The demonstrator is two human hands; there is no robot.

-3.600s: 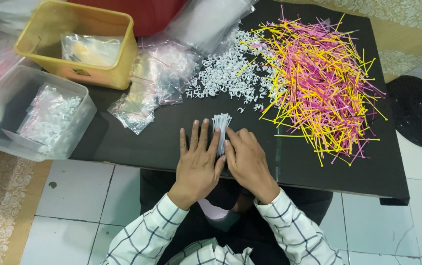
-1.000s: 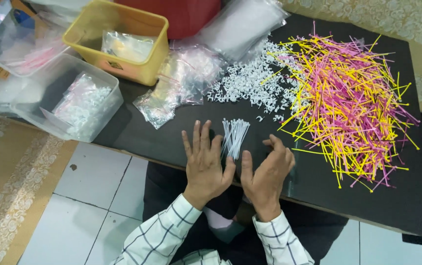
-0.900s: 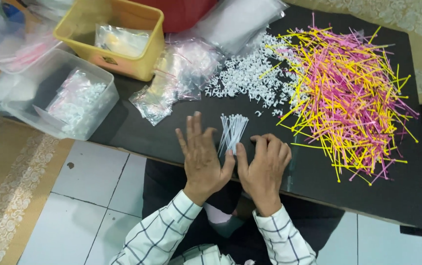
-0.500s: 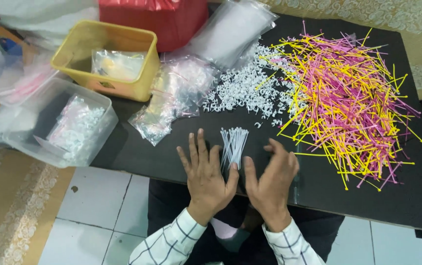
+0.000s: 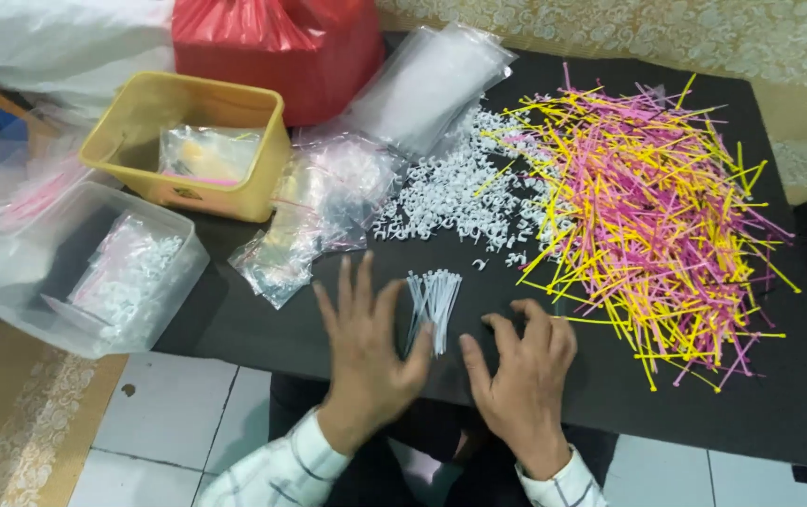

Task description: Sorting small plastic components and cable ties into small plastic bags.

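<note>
1. Head view, hands: the left hand [image 5: 366, 352] lies flat on the black table [image 5: 263, 314], fingers spread wide and holding nothing. Its thumb side sits just beside a small bundle of white sticks [image 5: 432, 302].
2. Head view, hands: the right hand [image 5: 521, 376] rests on the table to the right of the bundle, fingers loosely curled, empty and apart from the sticks.
3. Head view, bundle: the white sticks lie on the table between the two hands, fanned slightly at the far end.
4. Head view, surroundings: a heap of pink and yellow sticks [image 5: 647, 216] covers the right side; small white clips [image 5: 455, 192] lie beside it; clear plastic bags [image 5: 328, 207] lie left of those.
5. Head view, containers: a yellow tub [image 5: 263, 178], a clear box [image 5: 178, 282] and a red bag [image 5: 277, 47] stand at the far left.
</note>
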